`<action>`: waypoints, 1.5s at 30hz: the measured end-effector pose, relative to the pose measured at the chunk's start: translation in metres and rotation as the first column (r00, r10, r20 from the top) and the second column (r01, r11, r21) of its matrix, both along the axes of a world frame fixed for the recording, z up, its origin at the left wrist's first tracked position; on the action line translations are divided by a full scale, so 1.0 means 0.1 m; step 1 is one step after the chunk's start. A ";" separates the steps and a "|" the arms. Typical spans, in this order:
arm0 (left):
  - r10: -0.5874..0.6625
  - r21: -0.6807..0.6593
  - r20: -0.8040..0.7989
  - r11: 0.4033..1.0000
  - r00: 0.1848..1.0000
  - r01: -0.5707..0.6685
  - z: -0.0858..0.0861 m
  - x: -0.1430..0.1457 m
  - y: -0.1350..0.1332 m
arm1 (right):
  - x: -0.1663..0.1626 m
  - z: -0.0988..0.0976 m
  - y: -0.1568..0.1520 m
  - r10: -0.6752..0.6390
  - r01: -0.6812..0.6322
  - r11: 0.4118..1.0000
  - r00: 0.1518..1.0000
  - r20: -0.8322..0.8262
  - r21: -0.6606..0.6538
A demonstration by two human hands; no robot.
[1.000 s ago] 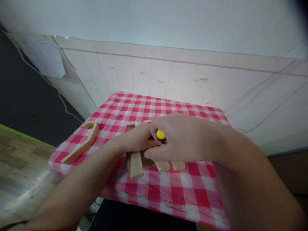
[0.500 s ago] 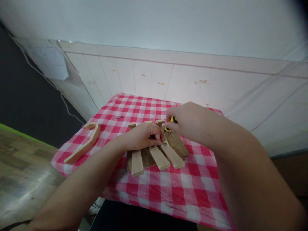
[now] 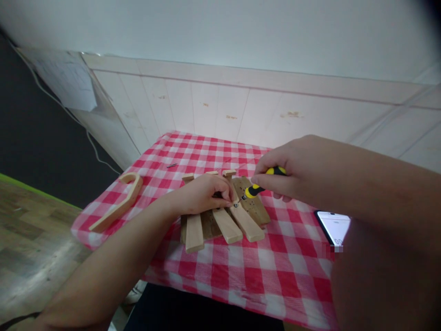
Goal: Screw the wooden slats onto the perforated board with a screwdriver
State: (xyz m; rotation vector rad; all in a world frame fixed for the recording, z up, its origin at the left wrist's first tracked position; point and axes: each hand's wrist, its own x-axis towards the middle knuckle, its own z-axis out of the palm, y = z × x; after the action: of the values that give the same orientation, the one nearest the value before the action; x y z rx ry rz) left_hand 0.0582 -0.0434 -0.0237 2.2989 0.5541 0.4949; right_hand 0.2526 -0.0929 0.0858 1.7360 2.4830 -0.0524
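Observation:
My right hand (image 3: pixel 280 172) is closed around a yellow and black screwdriver (image 3: pixel 254 190), tilted with its tip down at a small dark metal fitting (image 3: pixel 236 205) on the right-hand wooden hook piece (image 3: pixel 248 224). Fingers curled, my left hand (image 3: pixel 210 195) presses down on the same piece beside the fitting; its fingertips are partly hidden. Beneath it run a middle wooden piece (image 3: pixel 227 227) and a left wooden piece (image 3: pixel 195 233). All three lie across a brown board (image 3: pixel 257 209) dotted with small holes.
A loose wooden hook (image 3: pixel 119 207) lies at the left on the red checked tablecloth (image 3: pixel 213 271). Farther back is a small thin dark metal item (image 3: pixel 171 165). A phone (image 3: pixel 332 225) lies by my right forearm, partly covered. A white panelled wall (image 3: pixel 227 101) borders the table's far side.
My right hand has moved right and back from the fitting, tilting the screwdriver so more of it shows. The phone has come into view. My left hand stays in place.

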 end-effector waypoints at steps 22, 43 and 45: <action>-0.038 -0.003 0.022 0.999 0.999 0.038 -0.01 -0.01 0.01 | -0.32 0.06 0.02 -0.078 0.098 0.993 0.964 0.253 -0.068; -0.017 -0.019 0.026 1.000 1.000 0.018 0.00 0.00 0.01 | -0.05 -0.11 0.07 0.124 -0.127 0.992 0.989 0.080 0.023; -0.010 -0.021 0.019 1.000 1.000 0.011 0.00 0.00 0.01 | -0.05 -0.12 0.06 0.126 -0.129 0.991 0.990 0.067 0.038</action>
State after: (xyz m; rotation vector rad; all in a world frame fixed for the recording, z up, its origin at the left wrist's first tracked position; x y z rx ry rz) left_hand 0.0586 -0.0427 -0.0240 2.2740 0.5355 0.5023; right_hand 0.2476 -0.0874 0.0734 1.5631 2.5585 0.0662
